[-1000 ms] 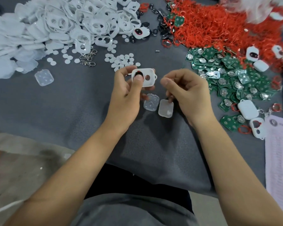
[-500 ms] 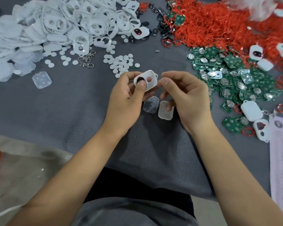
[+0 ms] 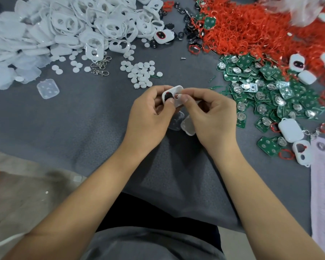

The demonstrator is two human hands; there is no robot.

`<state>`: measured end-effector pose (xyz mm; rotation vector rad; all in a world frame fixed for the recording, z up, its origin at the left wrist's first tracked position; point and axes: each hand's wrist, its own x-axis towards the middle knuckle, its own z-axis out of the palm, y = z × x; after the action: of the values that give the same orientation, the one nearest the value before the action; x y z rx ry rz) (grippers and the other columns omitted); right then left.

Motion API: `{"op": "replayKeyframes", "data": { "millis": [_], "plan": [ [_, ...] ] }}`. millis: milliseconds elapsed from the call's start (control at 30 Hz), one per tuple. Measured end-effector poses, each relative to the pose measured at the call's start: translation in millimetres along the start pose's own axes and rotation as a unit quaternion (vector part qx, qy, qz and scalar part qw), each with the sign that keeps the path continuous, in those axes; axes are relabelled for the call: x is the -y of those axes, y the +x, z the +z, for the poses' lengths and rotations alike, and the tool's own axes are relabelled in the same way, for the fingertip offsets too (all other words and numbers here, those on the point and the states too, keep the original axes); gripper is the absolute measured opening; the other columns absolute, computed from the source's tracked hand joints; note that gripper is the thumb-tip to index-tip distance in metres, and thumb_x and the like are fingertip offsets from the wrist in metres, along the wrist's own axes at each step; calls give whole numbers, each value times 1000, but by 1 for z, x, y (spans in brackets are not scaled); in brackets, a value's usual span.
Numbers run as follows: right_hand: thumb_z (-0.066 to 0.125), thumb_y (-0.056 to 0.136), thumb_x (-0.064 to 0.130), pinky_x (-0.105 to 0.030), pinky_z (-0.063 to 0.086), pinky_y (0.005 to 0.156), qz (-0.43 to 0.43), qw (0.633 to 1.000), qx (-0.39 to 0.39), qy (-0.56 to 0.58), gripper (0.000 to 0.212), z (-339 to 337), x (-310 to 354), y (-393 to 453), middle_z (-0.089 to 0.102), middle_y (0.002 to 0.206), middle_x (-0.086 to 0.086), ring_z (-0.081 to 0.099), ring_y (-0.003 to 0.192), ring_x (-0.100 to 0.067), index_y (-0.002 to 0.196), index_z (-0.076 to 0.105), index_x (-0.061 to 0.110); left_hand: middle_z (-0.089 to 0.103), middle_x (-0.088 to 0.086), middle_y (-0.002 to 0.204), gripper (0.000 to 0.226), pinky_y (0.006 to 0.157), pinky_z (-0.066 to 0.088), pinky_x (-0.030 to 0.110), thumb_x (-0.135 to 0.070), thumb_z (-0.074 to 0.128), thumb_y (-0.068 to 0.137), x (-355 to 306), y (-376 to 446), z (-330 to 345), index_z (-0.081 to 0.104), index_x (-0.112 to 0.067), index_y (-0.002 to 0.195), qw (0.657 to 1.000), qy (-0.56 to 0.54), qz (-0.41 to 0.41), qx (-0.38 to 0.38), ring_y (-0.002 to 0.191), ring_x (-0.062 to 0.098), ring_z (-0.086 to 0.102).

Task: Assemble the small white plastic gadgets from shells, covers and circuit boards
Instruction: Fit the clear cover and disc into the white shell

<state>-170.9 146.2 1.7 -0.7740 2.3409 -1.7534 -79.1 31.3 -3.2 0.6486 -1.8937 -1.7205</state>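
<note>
Both hands, left hand (image 3: pixel 148 113), right hand (image 3: pixel 210 113), pinch white shell (image 3: pixel 174 95), long axis tilted up-right.

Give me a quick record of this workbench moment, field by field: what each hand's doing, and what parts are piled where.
left hand: left hand holds the white cover, thumb on its black insert
right hand: right hand pinches the same cover's edge
under hands: two clear shells on grey cloth
far left: white covers pile
centre: white discs
right: green circuit boards
far right: red rings
</note>
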Motion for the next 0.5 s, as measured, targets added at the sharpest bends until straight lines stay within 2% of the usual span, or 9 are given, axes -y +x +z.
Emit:
{"op": "replayKeyframes", "data": {
  "millis": [200,267,400,500],
  "plan": [
    [74,95,18,-9,39,62,6,999,0,-51,9,3,3,0,74,84,9,58,64,2,100,80,21,77,-3,105,22,88,63,36,-7,64,100,-4,-2,0,72,-17,117,1000,17,18,-7,95,10,75],
    [74,95,21,-9,39,61,11,998,2,-56,8,4,4,0,74,82,10,57,63,2,100,80,21,77,-4,107,23,89,62,35,-6,63,100,-5,-2,1,72,-17,119,1000,14,19,-8,97,9,75],
    [73,96,21,-9,40,60,3,998,3,-61,6,3,6,-1,73,78,13,58,61,2,98,79,20,77,-4,109,23,84,58,20,-3,62,101,-4,-1,0,72,-10,121,1000,14,24,-9,98,5,74],
    [73,96,20,-9,40,61,4,998,4,-61,6,3,8,-1,72,78,15,58,62,2,97,79,22,77,-1,111,24,86,58,20,-3,63,100,-3,-1,-1,72,-7,123,999,19,33,-8,100,6,74]
  ]
}}
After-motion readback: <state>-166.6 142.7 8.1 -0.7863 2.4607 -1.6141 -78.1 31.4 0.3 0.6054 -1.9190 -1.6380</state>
